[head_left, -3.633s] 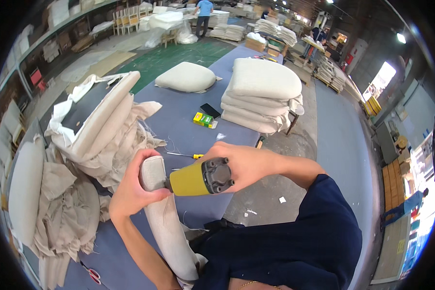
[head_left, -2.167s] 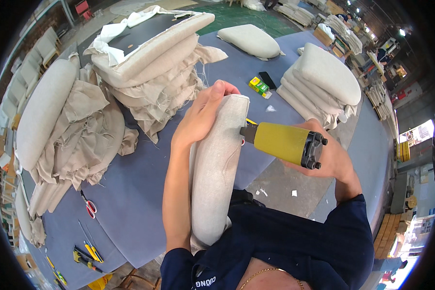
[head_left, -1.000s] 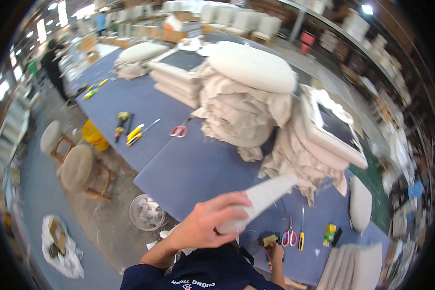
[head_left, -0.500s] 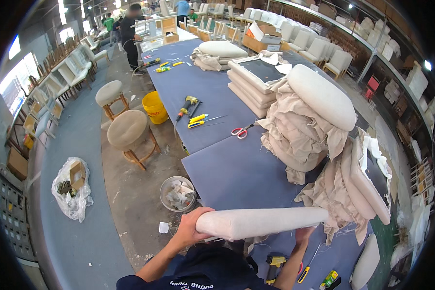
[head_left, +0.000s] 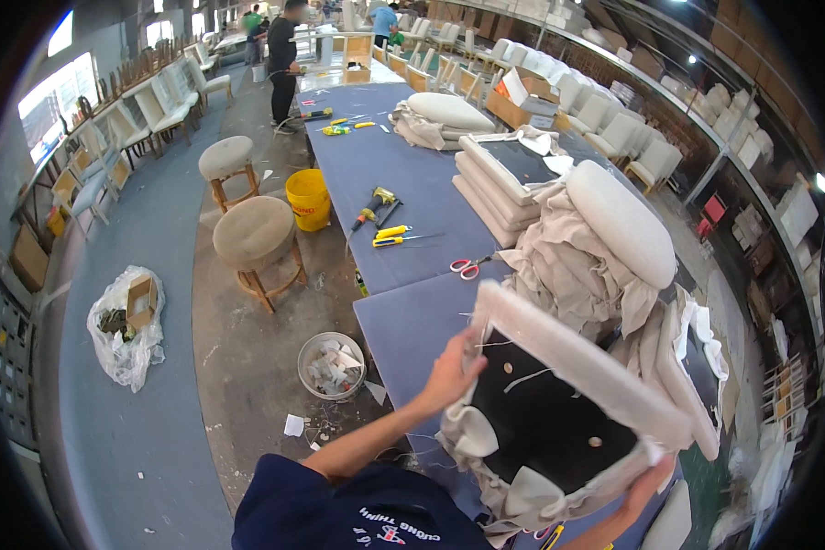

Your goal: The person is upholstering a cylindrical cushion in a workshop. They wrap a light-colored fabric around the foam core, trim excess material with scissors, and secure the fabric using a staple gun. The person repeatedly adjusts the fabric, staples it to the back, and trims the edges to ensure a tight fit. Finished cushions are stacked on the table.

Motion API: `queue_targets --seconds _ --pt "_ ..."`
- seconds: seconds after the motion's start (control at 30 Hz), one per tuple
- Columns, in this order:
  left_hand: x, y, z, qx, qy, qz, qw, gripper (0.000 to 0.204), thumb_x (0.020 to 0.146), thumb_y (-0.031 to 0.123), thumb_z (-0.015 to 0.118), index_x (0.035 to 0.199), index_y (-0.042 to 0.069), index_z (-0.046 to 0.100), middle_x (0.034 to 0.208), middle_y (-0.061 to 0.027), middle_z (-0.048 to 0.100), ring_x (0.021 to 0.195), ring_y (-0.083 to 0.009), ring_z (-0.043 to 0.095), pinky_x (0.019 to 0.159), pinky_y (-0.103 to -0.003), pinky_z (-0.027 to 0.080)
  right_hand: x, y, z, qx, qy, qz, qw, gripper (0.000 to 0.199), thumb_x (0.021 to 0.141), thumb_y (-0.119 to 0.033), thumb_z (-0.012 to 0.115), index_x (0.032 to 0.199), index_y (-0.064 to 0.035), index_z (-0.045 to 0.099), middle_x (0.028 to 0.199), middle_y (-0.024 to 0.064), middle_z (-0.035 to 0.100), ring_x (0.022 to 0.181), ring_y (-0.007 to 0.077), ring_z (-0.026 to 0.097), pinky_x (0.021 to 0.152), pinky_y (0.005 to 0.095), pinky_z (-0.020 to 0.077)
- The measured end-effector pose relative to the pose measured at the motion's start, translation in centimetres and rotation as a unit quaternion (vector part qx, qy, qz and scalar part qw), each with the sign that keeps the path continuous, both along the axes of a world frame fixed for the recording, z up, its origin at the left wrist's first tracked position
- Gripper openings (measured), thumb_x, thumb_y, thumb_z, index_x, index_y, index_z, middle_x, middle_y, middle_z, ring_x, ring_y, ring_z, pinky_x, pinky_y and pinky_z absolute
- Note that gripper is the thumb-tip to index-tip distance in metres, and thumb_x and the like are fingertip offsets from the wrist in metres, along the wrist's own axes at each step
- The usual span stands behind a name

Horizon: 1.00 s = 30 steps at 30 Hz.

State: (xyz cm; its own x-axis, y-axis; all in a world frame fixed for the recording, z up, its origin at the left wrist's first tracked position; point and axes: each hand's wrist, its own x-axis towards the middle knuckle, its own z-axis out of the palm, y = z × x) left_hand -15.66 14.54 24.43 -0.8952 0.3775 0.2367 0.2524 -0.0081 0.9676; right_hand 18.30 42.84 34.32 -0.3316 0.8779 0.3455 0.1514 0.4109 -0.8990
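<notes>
Head view has the left hand (head_left: 456, 371) and right hand (head_left: 647, 484) clasping opposite edges of the cushion (head_left: 559, 426), probably light, stiff-backed, soft-sided and best held there.

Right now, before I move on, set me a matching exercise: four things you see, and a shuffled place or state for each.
1 cushion
2 bucket
3 plastic bag
4 trash pail

A on the floor, a carton inside
B holding scraps
C between left hand and right hand, black underneath
D yellow, beside the stools

Pairs: 1-C, 2-D, 3-A, 4-B
</notes>
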Motion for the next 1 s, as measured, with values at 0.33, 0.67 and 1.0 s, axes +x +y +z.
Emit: queue_targets --seconds 0.33,0.67,1.0 --pt "9.0 2.8 5.8 0.063 0.041 -0.295 0.953 0.067 0.098 0.028 0.068 0.155 0.010 0.038 0.159 -0.0127 0.039 0.145 -0.0284 0.040 0.113 -0.045 0.040 -9.7 -10.6 -1.2 0.068 -0.126 0.072 0.987 0.094 0.074 -0.011 0.074 0.155 0.0074 0.031 0.158 0.0256 0.038 0.147 0.0347 0.037 0.122 0.0408 0.0254" --pt "1.5 6.9 13.8 0.160 -0.009 -0.335 0.928 0.105 0.070 0.023 0.084 0.157 0.006 0.026 0.142 -0.0134 0.047 0.129 -0.0260 0.052 0.108 -0.041 0.045 -16.5 -22.4 0.2 0.010 0.036 0.135 0.990 0.087 0.078 -0.011 0.074 0.155 -0.0010 0.033 0.157 0.0250 0.033 0.145 0.0396 0.037 0.115 0.0441 0.0371" --pt "-0.8 3.0 14.1 0.133 0.065 -0.398 0.905 0.088 0.074 0.024 0.085 0.147 0.003 0.040 0.139 -0.0130 0.049 0.132 -0.0270 0.047 0.114 -0.039 0.034 -20.7 -15.9 9.0 0.143 0.042 0.245 0.958 0.047 0.092 -0.024 0.067 0.132 0.0005 0.060 0.136 0.0180 0.054 0.127 0.0325 0.052 0.110 0.0411 0.0386"
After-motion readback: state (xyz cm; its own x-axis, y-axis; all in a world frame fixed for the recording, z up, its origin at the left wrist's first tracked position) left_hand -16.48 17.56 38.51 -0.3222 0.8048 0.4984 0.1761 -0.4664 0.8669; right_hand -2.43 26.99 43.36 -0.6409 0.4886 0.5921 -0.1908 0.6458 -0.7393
